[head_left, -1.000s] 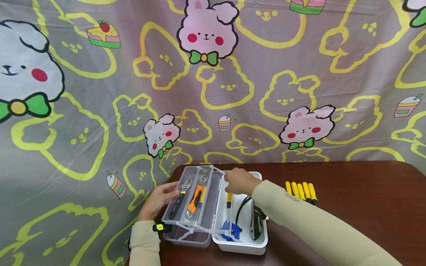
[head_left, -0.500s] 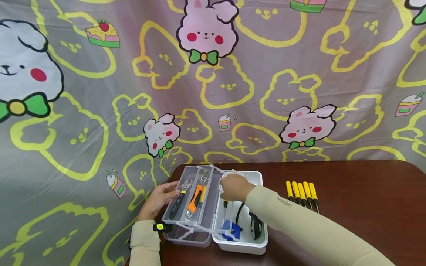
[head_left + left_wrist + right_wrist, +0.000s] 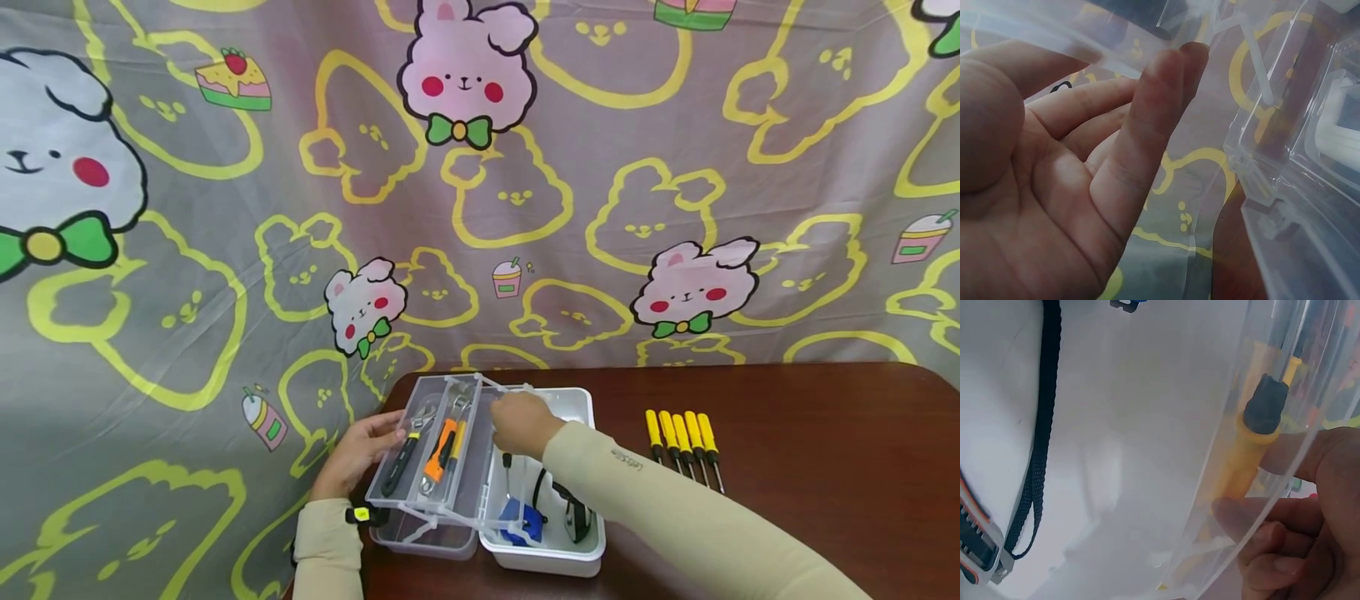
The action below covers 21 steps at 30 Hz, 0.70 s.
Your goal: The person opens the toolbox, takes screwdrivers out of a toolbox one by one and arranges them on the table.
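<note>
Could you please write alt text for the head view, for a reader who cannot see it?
A person's right hand holds a screwdriver over an open toolbox, while the left hand holds the edge of its clear tool tray. Five yellow-handled screwdrivers lie to the right on the brown table.

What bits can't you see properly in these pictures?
Head view: the upper part of the screwdriver, covered by the right hand.
Head view: the mark on the yellow label, too small to read.
Right wrist view: the grey tool, cut off by the left edge.
</note>
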Tool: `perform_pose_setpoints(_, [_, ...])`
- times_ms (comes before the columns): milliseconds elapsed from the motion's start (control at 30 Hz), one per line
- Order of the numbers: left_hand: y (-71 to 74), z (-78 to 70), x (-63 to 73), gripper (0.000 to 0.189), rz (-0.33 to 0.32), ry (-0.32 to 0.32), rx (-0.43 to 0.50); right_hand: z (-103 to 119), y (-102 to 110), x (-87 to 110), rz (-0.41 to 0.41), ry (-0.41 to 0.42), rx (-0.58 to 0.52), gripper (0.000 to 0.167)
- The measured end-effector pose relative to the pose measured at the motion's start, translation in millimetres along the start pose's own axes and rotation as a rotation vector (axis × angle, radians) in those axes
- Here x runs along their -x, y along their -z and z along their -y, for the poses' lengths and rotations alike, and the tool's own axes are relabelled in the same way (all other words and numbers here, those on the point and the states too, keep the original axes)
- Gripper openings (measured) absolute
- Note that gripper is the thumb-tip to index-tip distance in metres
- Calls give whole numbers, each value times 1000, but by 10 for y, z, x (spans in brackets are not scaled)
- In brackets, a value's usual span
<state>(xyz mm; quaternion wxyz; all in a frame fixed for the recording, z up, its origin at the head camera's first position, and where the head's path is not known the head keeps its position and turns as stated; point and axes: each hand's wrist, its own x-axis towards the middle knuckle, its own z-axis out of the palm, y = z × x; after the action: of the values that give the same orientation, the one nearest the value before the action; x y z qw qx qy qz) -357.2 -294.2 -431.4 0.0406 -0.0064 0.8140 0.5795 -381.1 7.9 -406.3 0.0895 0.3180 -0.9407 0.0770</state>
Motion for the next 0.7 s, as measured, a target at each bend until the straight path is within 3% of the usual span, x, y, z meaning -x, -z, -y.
perform_pose_setpoints(200, [-3, 8, 9, 51, 2, 2, 1, 31, -38, -48, -11, 18, -27, 25])
perform_pose_setpoints(700, [-2, 12, -4, 53, -6, 13, -2, 51, -73, -129, 46, -68, -144, 20])
